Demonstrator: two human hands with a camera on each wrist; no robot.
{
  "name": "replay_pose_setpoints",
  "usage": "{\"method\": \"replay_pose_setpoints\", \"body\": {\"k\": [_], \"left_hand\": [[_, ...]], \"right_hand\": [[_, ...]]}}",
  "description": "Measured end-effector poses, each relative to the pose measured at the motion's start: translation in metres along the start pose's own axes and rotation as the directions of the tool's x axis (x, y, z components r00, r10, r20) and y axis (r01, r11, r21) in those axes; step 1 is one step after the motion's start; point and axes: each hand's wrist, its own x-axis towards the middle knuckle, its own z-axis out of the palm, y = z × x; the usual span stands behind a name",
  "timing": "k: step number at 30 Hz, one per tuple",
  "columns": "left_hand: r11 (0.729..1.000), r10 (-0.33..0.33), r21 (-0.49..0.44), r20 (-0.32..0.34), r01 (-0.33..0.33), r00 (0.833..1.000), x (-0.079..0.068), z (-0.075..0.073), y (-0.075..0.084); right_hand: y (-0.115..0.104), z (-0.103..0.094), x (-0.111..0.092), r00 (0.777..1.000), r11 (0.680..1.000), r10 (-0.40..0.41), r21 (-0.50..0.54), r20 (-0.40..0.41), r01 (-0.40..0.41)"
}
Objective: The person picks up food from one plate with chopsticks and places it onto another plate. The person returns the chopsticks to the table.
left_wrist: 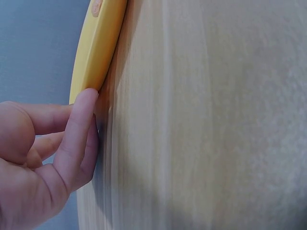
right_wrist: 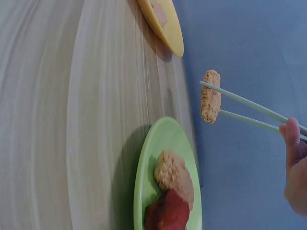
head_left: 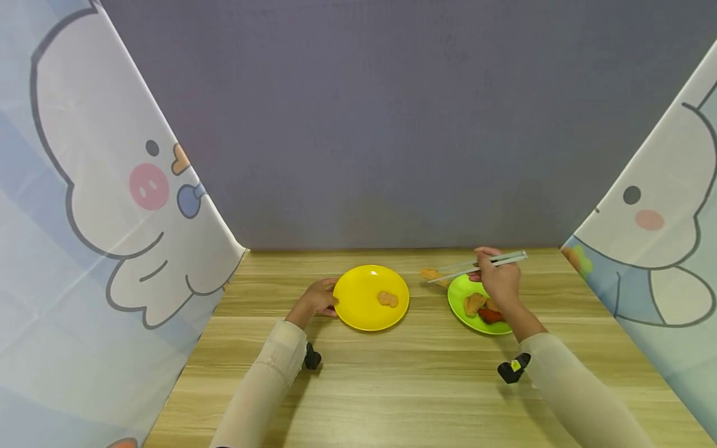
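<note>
My left hand [head_left: 321, 297] pinches the left rim of a yellow plate [head_left: 358, 314], with a fingertip at its outer edge in the left wrist view. A small tan piece of food [head_left: 388, 299] lies on the right part of that plate. My right hand [head_left: 500, 280] holds a pair of pale chopsticks [right_wrist: 252, 104]. Between their tips is a crumbed, nugget-like piece [right_wrist: 210, 97], raised above the table between the two plates. Below the right hand sits a green plate [head_left: 462, 285], partly hidden by the hand and wrist.
On the green plate lie a browned crumbed piece [head_left: 473, 303] and a dark red piece [head_left: 490, 315]. Both plates stand on a wood-grain table [head_left: 403, 386]. A grey panel [head_left: 392, 124] rises behind it, and cartoon-printed sheets [head_left: 112, 205] flank both sides.
</note>
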Motion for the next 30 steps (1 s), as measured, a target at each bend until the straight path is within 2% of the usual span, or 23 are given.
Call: {"method": "replay_pose_setpoints", "body": {"k": [6,19,30], "left_hand": [[1.0,-0.004,-0.002,0.0,0.004,1.0,0.0,0.0,0.001],[1.0,0.002,-0.001,0.01,-0.002,1.0,0.002,0.001,-0.001],[1.0,-0.014,0.004,0.007,0.014,1.0,0.0,0.0,0.001]], "right_hand": [[0.001,0.013,0.002,1.0,0.998,-0.005,0.055,0.017,0.004],[-0.001,0.04,-0.005,0.997,0.999,-0.047,0.023,0.056,0.046],[0.003,0.062,-0.011,0.997,0.996,-0.045,0.085,0.063,0.039]]}}
